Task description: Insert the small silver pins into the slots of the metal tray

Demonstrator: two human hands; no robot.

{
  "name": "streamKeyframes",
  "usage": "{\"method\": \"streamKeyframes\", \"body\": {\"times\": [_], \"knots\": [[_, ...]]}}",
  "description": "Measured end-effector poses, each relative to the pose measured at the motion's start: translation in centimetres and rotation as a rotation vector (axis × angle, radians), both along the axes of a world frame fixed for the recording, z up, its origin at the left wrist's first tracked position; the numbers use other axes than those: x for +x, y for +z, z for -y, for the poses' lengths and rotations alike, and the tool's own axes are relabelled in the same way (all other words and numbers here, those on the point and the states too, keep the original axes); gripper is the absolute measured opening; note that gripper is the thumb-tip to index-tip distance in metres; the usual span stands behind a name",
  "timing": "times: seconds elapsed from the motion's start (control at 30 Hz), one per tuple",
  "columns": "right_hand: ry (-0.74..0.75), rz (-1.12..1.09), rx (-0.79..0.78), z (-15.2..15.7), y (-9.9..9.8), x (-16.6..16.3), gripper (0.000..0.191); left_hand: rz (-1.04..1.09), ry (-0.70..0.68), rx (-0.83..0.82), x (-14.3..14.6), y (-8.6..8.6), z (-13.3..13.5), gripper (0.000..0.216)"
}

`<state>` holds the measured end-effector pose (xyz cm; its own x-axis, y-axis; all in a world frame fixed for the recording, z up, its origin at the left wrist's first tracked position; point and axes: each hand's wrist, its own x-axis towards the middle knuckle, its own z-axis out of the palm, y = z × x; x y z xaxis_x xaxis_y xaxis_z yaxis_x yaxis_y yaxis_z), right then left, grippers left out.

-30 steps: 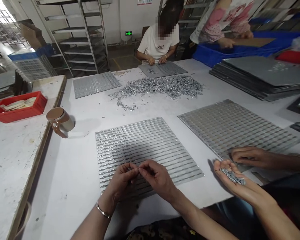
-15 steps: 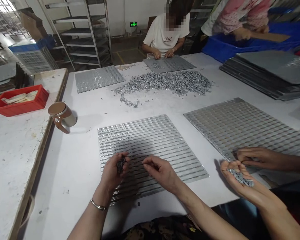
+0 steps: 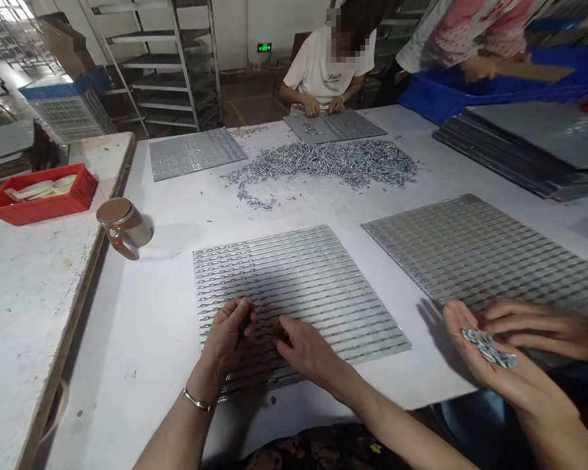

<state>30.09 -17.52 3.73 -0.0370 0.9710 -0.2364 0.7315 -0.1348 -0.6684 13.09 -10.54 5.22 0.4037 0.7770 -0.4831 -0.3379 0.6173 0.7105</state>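
Observation:
My left hand [image 3: 227,333], with a bangle on its wrist, is curled around small dark metal pieces [image 3: 245,322] over the left part of a grey ridged tray [image 3: 318,274]. Rows of slim, pointed metal pieces lie along the ridges on the tray's left side. My right hand [image 3: 304,344] hovers just to the right, low over the same tray, thumb and fingers bent together. Whatever its fingertips may hold is hidden. Farther back, a loose heap of the same slim silver pieces [image 3: 333,163] spreads across the white table [image 3: 176,300].
At right, a co-worker's palm [image 3: 475,365] holds silver pieces beside another ridged tray [image 3: 475,254]. A brown-lidded mug [image 3: 132,225] stands left, near a red bin [image 3: 44,196]. Stacked grey sheets [image 3: 524,143] lie far right. Another person works at a board [image 3: 343,127] across the table.
My left fingers have closed further over the pieces, and my right hand has shifted slightly down and left. The co-worker's hands at right have moved rightward, off their tray's edge.

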Motion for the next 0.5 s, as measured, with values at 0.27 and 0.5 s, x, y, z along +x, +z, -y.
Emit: {"method": "streamKeyframes", "body": {"times": [0.27, 0.5], "knots": [[-0.043, -0.187, 0.41, 0.6, 2.9, 0.8, 0.013, -0.004, -0.186, 0.07, 0.5, -0.6, 0.7, 0.06], [0.124, -0.057, 0.491, 0.4, 3.7, -0.3, 0.015, -0.15, -0.241, 0.083, 0.8, -0.2, 2.1, 0.061]]}}
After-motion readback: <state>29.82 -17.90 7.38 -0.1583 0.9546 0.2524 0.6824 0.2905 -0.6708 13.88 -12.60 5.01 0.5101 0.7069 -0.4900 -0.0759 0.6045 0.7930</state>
